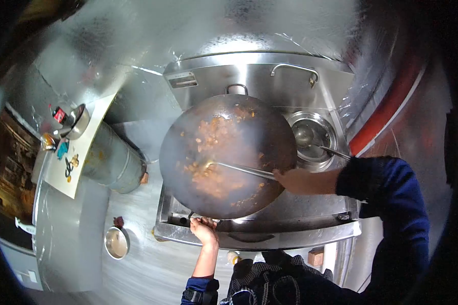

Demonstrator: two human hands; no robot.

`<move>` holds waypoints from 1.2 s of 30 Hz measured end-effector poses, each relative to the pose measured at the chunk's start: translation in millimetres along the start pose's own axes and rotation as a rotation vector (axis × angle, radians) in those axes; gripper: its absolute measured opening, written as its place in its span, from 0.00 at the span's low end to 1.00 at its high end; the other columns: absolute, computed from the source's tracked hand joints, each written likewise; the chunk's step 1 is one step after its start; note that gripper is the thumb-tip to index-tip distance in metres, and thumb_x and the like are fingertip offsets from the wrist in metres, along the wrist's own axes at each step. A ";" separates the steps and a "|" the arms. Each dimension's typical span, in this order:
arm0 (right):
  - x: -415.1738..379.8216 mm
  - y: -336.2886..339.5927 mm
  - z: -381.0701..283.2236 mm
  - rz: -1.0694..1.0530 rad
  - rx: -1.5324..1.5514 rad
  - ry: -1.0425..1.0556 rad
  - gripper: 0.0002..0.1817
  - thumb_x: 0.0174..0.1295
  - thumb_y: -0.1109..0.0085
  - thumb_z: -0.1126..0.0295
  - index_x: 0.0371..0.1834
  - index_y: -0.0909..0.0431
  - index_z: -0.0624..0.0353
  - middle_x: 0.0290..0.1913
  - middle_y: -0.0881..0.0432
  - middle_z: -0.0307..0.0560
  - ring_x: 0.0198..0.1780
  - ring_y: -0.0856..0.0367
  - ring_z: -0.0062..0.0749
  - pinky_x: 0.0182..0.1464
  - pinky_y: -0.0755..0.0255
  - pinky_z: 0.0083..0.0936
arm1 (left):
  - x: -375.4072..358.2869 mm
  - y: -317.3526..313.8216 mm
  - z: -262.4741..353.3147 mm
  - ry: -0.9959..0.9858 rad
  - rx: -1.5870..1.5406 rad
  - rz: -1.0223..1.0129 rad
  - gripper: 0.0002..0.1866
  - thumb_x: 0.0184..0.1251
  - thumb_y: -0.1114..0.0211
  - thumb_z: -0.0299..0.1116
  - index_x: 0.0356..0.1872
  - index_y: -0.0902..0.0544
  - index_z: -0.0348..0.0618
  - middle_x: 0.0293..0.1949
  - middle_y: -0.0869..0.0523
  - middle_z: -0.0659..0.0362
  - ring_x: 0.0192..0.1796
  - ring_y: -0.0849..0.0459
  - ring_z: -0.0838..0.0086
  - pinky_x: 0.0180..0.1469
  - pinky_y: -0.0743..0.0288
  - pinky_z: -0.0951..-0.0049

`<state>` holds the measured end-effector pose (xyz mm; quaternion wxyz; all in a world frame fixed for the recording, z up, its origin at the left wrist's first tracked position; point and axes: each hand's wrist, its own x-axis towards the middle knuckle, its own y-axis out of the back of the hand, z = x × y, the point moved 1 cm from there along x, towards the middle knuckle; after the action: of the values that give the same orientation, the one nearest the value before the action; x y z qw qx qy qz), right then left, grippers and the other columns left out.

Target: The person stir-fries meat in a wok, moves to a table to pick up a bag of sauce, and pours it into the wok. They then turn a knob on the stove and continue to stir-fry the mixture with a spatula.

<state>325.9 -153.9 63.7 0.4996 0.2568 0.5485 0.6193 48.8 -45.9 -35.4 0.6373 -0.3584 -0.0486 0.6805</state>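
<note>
A large dark wok (277, 137) sits on the steel stove, with browned pieces of food (216, 134) in it and steam over them. My right hand (292, 180) is closed round the handle of a long metal utensil (244, 169), whose far end is among the food near the wok's middle. At the wok's near edge my left hand (204, 230) has its fingers wrapped round the wok's handle (193, 215). A second handle (236, 87) stands up at the wok's far edge.
Right of the wok, a steel pot (331, 129) holds a ladle (304, 136). A faucet (295, 66) is behind it. At left are a drum (112, 160), a white board (61, 178), a metal bowl (79, 124) and a bottle (59, 115). Another bowl (117, 243) sits on the floor.
</note>
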 end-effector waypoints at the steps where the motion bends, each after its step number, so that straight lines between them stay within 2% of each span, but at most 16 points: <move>1: -10.2 7.8 -0.7 -0.260 0.243 -0.182 0.27 0.49 0.54 0.74 0.53 0.48 0.72 0.25 0.25 0.57 0.26 0.23 0.46 0.25 0.30 0.37 | -2.9 -2.4 1.8 0.001 0.004 0.010 0.14 0.64 0.61 0.43 0.21 0.40 0.50 0.12 0.40 0.67 0.12 0.45 0.81 0.14 0.49 0.80; 2: -17.9 53.2 -5.2 -0.520 0.476 -0.374 0.28 0.49 0.54 0.74 0.55 0.48 0.70 0.26 0.25 0.59 0.27 0.24 0.47 0.27 0.30 0.38 | -2.8 -5.0 3.1 0.008 -0.027 0.018 0.14 0.64 0.61 0.43 0.21 0.40 0.50 0.12 0.40 0.67 0.12 0.45 0.81 0.14 0.49 0.80; 6: -65.9 67.3 2.0 -0.541 0.422 -0.443 0.27 0.47 0.54 0.76 0.54 0.45 0.65 0.24 0.26 0.59 0.22 0.25 0.47 0.21 0.31 0.37 | -6.8 -6.2 4.7 0.027 -0.084 0.039 0.14 0.64 0.62 0.43 0.21 0.41 0.49 0.11 0.41 0.66 0.11 0.46 0.80 0.14 0.49 0.79; 8: -67.7 94.2 27.3 -0.161 0.652 -0.428 0.30 0.44 0.52 0.77 0.56 0.45 0.59 0.22 0.27 0.60 0.20 0.25 0.46 0.18 0.32 0.35 | -4.1 -5.4 2.2 0.025 -0.071 0.044 0.14 0.65 0.63 0.43 0.21 0.42 0.49 0.11 0.42 0.65 0.11 0.46 0.79 0.13 0.50 0.79; 9: -46.1 162.7 16.9 -0.505 0.995 -0.836 0.32 0.42 0.50 0.77 0.56 0.44 0.55 0.27 0.25 0.61 0.27 0.24 0.48 0.25 0.30 0.35 | -2.3 -6.3 1.0 0.013 -0.070 0.070 0.15 0.66 0.65 0.41 0.21 0.44 0.47 0.10 0.43 0.65 0.09 0.47 0.80 0.10 0.50 0.79; 10: -40.3 173.7 17.4 -0.483 1.040 -0.935 0.31 0.43 0.50 0.76 0.56 0.44 0.53 0.31 0.25 0.64 0.36 0.25 0.51 0.35 0.30 0.35 | -0.6 -5.6 0.1 0.012 -0.083 0.068 0.15 0.66 0.65 0.41 0.21 0.44 0.47 0.10 0.43 0.65 0.09 0.47 0.80 0.10 0.50 0.79; 12: -38.3 118.1 41.6 -0.103 0.530 -0.592 0.29 0.45 0.51 0.76 0.55 0.43 0.56 0.32 0.25 0.64 0.37 0.25 0.52 0.36 0.30 0.36 | 0.0 -3.9 -0.9 -0.019 -0.090 0.000 0.15 0.66 0.65 0.41 0.21 0.44 0.47 0.10 0.44 0.65 0.09 0.47 0.80 0.09 0.51 0.79; 19: 98.3 89.3 29.7 -0.220 0.335 -0.816 0.20 0.46 0.52 0.77 0.45 0.40 0.67 0.34 0.26 0.65 0.38 0.26 0.54 0.39 0.30 0.39 | 5.2 -4.9 0.7 0.083 -0.223 0.043 0.15 0.64 0.62 0.41 0.20 0.42 0.47 0.08 0.42 0.64 0.07 0.44 0.76 0.09 0.51 0.76; 22: 102.0 93.2 -6.2 -0.461 0.577 -0.730 0.22 0.47 0.53 0.78 0.48 0.46 0.68 0.25 0.25 0.64 0.25 0.23 0.47 0.23 0.29 0.36 | 4.4 3.1 -1.8 0.261 -0.425 0.001 0.15 0.64 0.60 0.41 0.19 0.42 0.48 0.08 0.41 0.63 0.07 0.43 0.77 0.08 0.49 0.76; 24: 80.1 106.1 -22.6 -0.635 0.636 -0.742 0.33 0.42 0.53 0.83 0.54 0.56 0.69 0.20 0.26 0.60 0.14 0.26 0.43 0.13 0.33 0.30 | 6.2 -3.0 -0.8 0.085 -0.177 0.041 0.16 0.64 0.61 0.42 0.20 0.42 0.46 0.08 0.41 0.64 0.07 0.42 0.78 0.08 0.47 0.77; 26: 36.2 80.7 -31.2 -0.602 0.536 -0.602 0.35 0.38 0.49 0.81 0.54 0.52 0.64 0.24 0.25 0.59 0.18 0.25 0.39 0.15 0.33 0.28 | 6.5 -0.1 -0.8 0.056 -0.178 0.030 0.15 0.65 0.61 0.42 0.20 0.41 0.46 0.08 0.40 0.64 0.08 0.40 0.78 0.08 0.46 0.78; 27: 20.8 100.3 -34.7 -0.659 0.603 -0.624 0.33 0.37 0.48 0.79 0.53 0.46 0.63 0.29 0.25 0.61 0.28 0.23 0.38 0.24 0.30 0.31 | 10.4 1.4 0.4 0.050 -0.141 0.035 0.15 0.65 0.61 0.42 0.20 0.41 0.46 0.08 0.40 0.64 0.08 0.40 0.78 0.08 0.46 0.78; 29: -1.1 160.6 -33.4 -0.661 0.668 -0.799 0.30 0.39 0.51 0.79 0.52 0.44 0.64 0.28 0.25 0.59 0.27 0.23 0.44 0.29 0.29 0.33 | 23.6 4.1 -1.1 0.086 -0.120 0.061 0.15 0.65 0.61 0.41 0.19 0.40 0.47 0.10 0.39 0.64 0.09 0.40 0.79 0.08 0.47 0.79; 30: -31.2 157.7 -16.6 -0.393 0.472 -0.639 0.26 0.39 0.49 0.76 0.48 0.37 0.60 0.29 0.24 0.58 0.32 0.24 0.45 0.34 0.31 0.34 | 27.5 3.9 2.7 0.095 -0.123 0.059 0.15 0.65 0.61 0.41 0.19 0.40 0.47 0.10 0.39 0.64 0.09 0.40 0.79 0.08 0.47 0.79; 33: -66.2 246.2 -34.9 -0.343 0.265 -0.787 0.25 0.38 0.38 0.67 0.43 0.32 0.58 0.27 0.24 0.55 0.32 0.26 0.49 0.35 0.32 0.37 | 45.6 9.1 3.0 0.120 -0.065 0.154 0.16 0.65 0.61 0.42 0.19 0.37 0.47 0.11 0.39 0.65 0.11 0.41 0.81 0.10 0.48 0.80; 36: -100.6 280.6 -56.1 -0.304 0.225 -0.831 0.23 0.39 0.38 0.65 0.41 0.30 0.58 0.27 0.24 0.54 0.32 0.25 0.48 0.34 0.32 0.36 | 50.6 13.0 6.6 0.110 -0.013 0.071 0.16 0.64 0.60 0.42 0.19 0.38 0.47 0.11 0.39 0.65 0.11 0.39 0.80 0.09 0.47 0.79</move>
<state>219.8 -239.8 334.5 0.7313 0.4530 0.3970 0.3199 37.9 0.0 -58.8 0.6122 -0.4007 -0.0052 0.6817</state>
